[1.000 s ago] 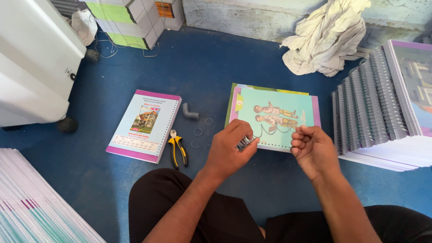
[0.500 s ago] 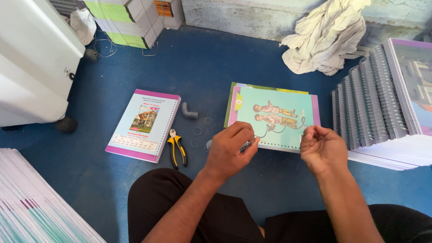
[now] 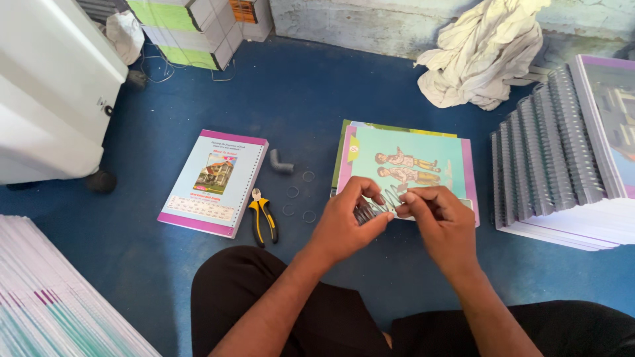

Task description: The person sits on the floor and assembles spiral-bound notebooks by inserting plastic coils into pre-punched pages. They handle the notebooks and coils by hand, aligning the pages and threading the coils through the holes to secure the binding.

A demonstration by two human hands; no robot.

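While both hands, left hand [image 3: 344, 221] and right hand [image 3: 440, 221], pinch closed on the wire coil [image 3: 377, 208] above the teal booklet [image 3: 407, 168], it could spring loose onto the floor.

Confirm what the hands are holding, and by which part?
A metal spiral binding coil. The left hand pinches its left end, the right hand its right end, just above the teal-covered book.
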